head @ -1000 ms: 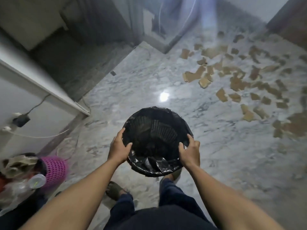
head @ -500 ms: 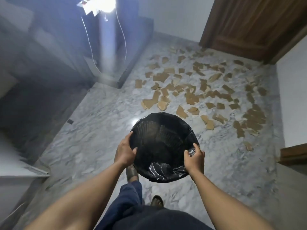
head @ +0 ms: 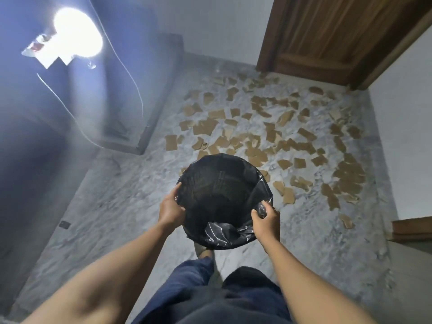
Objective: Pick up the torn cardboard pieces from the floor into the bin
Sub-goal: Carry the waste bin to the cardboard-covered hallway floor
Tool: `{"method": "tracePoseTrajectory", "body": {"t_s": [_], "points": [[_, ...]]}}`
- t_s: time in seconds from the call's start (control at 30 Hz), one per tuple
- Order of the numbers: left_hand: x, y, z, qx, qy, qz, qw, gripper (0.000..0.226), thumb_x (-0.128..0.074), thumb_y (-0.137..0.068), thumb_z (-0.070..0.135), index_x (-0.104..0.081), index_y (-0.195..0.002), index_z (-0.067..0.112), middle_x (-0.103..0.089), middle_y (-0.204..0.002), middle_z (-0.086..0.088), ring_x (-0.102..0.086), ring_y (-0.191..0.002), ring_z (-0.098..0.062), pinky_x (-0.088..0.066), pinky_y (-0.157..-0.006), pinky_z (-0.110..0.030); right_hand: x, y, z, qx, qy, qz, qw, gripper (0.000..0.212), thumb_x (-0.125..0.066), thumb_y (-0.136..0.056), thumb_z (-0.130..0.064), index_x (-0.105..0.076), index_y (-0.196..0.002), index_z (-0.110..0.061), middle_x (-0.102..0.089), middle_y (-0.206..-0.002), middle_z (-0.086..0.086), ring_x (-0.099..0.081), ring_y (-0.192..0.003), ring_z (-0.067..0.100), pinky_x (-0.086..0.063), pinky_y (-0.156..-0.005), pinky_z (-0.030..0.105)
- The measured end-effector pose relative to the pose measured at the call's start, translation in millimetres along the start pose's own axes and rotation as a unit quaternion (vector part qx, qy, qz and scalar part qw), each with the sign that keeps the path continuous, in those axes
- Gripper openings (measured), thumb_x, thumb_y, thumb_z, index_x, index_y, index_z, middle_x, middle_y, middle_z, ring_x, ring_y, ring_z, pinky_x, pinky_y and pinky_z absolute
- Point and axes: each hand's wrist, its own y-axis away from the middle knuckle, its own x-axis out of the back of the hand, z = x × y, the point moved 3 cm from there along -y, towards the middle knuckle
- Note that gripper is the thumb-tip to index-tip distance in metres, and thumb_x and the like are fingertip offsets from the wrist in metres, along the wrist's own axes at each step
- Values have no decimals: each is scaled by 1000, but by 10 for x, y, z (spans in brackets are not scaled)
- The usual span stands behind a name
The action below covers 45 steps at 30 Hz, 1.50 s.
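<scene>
A round bin point(head: 219, 181) lined with a black plastic bag hangs in front of me above the floor, and nothing shows inside it. My left hand point(head: 170, 210) grips its left rim. My right hand point(head: 266, 222) grips the right rim together with a fold of the bag. Several torn brown cardboard pieces point(head: 257, 139) lie scattered over the marble floor beyond and to the right of the bin, reaching as far as the door. The nearest pieces point(head: 288, 195) lie just right of the bin.
A wooden door point(head: 332, 40) closes the far right corner, with white walls point(head: 402, 141) on the right. A dark raised block point(head: 140, 108) stands at the left. A bright lamp point(head: 74, 33) with a cord glares at top left. My feet and dark trousers point(head: 201, 284) are below the bin.
My view has swung right and forward, bringing the cardboard pieces and the door into the middle. Both hands have kept hold of the bin, which has moved closer to the pieces.
</scene>
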Motion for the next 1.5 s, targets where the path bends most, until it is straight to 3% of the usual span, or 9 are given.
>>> {"method": "tracePoseTrajectory", "body": {"t_s": [0.37,0.7,0.93,1.1,1.2,1.3,1.37,1.43,1.5], "points": [[1,-1503,1340,-2,49,82,995,80,-46,-79,-15,-40,-149,24,-51,-141,2,-55,-107,-8,-53,-94,-31,-575,-1115,-1485,-21,-93,31,995,67,-62,-91,-6,-39,-151,-27,-41,-150,12,-48,-133,29,-39,-102,28],[-383,-2944,1808,53,-14,78,995,75,-43,-81,-9,-46,-142,36,-57,-111,11,-55,-92,-19,-57,-72,-37,-1156,-2866,-1902,-97,-57,-6,994,74,-53,-86,7,-42,-146,-34,-47,-150,5,-57,-124,29,-43,-87,22],[-665,-4063,1601,70,-27,26,997,66,-53,-85,2,-46,-139,38,-59,-87,16,-59,-73,-13,-42,-48,-10,-1739,-3901,-1947,-124,-51,-30,990,70,-49,-88,8,-45,-146,-32,-49,-149,7,-56,-126,29,-41,-85,19],[-1099,-5345,1288,13,-38,17,999,59,-60,-86,8,-49,-139,28,-60,-104,14,-58,-88,-14,-48,-73,-29,-2531,-5028,-1643,-133,-108,-13,985,70,-54,-88,7,-48,-139,-41,-54,-140,3,-62,-110,25,-55,-95,39],[-1435,-6331,1127,-61,-20,9,998,59,-64,-87,15,-46,-142,28,-60,-108,13,-62,-102,-16,-47,-79,-25,-3039,-5930,-1638,-99,-143,34,984,61,-57,-91,5,-49,-141,-30,-55,-134,4,-58,-109,20,-52,-97,34],[-1730,-7361,1101,-135,-19,6,991,67,-68,-87,22,-40,-147,17,-56,-111,11,-55,-101,-9,-42,-76,-5,-3501,-6999,-1764,-35,-198,60,978,64,-60,-86,5,-53,-130,-41,-56,-136,0,-60,-117,26,-55,-96,50],[-1918,-8113,1103,-177,-11,17,984,72,-71,-87,21,-36,-149,15,-58,-124,6,-55,-113,-11,-43,-96,-11,-3790,-7832,-1846,26,-219,83,972,63,-60,-84,4,-52,-130,-40,-56,-133,-3,-60,-119,25,-54,-97,53],[-2070,-8744,1107,-211,-5,20,977,73,-73,-87,20,-35,-149,13,-55,-137,-2,-52,-121,-11,-39,-104,-18,-3955,-8318,-2113,82,-231,112,963,58,-59,-88,4,-50,-137,-27,-55,-131,-3,-58,-119,20,-52,-102,43],[-2216,-9323,1088,-237,-5,24,971,68,-73,-87,16,-39,-145,13,-56,-135,-1,-54,-113,-9,-44,-98,-17,-4144,-8762,-2293,150,-237,134,950,53,-58,-92,3,-48,-141,-15,-54,-129,-3,-55,-118,12,-44,-101,15]]}}
